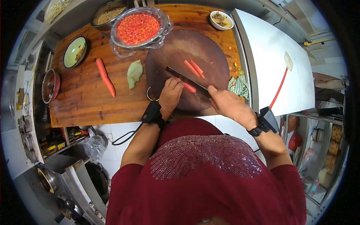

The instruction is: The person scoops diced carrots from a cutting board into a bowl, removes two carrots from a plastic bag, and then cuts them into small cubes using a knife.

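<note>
On the round dark cutting board (165,52), my left hand (171,92) presses with bent fingers on a piece of carrot (189,87). My right hand (229,105) is wrapped round the handle of a dark cleaver (189,80), whose long blade lies along the upper side of that piece. Beyond the blade rest cut carrot lengths (193,69). A whole carrot (105,77) and a crumpled pale green cloth (134,74) lie on the wooden table left of the board.
A plastic-lined bowl of diced red pieces (138,29) stands behind the board, beside a pot (108,15). Left are a green bowl (75,51) and a red bowl (51,86). Right are a white bowl (221,20), a checked cloth (239,87) and a red-handled spatula (279,88).
</note>
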Tool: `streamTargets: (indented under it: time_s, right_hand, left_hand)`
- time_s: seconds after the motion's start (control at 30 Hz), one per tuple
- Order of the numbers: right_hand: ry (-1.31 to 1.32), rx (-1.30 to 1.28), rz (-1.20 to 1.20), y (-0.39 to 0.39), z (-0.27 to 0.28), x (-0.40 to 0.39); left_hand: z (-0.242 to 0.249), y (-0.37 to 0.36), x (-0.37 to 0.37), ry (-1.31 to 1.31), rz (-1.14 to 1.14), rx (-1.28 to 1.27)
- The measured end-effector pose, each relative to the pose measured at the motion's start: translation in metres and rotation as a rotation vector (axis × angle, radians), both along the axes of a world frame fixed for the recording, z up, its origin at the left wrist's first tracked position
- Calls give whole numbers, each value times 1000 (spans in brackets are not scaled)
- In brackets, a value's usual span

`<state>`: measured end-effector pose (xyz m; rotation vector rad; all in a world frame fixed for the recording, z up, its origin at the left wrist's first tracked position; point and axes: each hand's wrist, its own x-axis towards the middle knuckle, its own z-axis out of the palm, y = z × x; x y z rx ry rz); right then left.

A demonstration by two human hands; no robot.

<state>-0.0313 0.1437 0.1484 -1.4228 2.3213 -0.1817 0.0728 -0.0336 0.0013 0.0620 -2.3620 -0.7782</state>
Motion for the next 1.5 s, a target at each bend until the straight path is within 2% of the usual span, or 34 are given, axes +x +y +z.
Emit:
streamTargets:
  time_s: [0.17,0.37,0.5,0.57,0.7,0.87,1.13,1.2,1.3,1.33,1.5]
  right_hand:
    - [-36,123,-2,-3,12,-1]
    - [-13,15,-88,-8,-60,5]
    - [22,-95,-77,-7,-56,2]
    - [26,-83,-7,-10,-40,-3]
    - [-1,-21,-18,-6,-9,1]
    - [-24,26,-11,-4,-3,1]
    - [-58,153,-12,-16,-2,-2]
    - [-49,92,-7,-14,-3,0]
    - [23,32,-94,-6,-61,7]
    - [56,-37,-52,-4,-65,9]
    - [40,-61,-82,-1,-49,11]
  left_hand:
    - [-1,-3,0,10,-24,26]
    - [0,-3,-2,18,-17,23]
    - [1,1,1,2,-16,20]
    - [-3,-2,-1,8,-1,-6]
    - [-4,1,2,28,23,-21]
    - [-7,0,1,33,43,-20]
    - [-6,-1,1,16,17,16]
    - [-4,-2,1,3,22,28]
    - [-6,0,2,2,11,23]
    - [-6,-2,0,17,9,9]
    - [-7,0,0,23,-3,-20]
